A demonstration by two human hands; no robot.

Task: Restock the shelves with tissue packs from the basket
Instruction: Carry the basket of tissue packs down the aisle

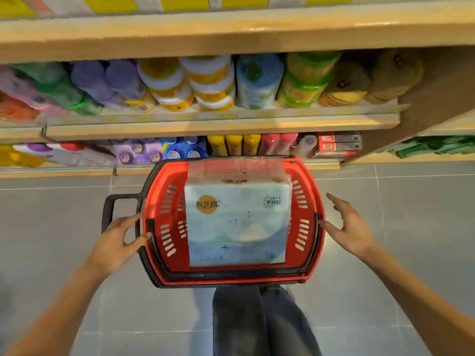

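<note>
A red plastic basket (305,242) with black handles sits on the floor in front of the shelves. A large pale blue tissue pack (236,224) stands in it, its clear top flap toward the shelves. My left hand (117,242) is at the basket's left rim, fingers spread, its fingertips touching the black handle. My right hand (349,227) is by the right rim, fingers apart, thumb against the rim. Neither hand holds anything.
Wooden shelves (221,122) run across the top, the middle one packed with rolled tissue packs, the lowest (180,150) with boxed and bagged goods. A wooden side panel (437,106) stands at right. My jeans-clad legs (259,319) are just behind the basket on grey floor tiles.
</note>
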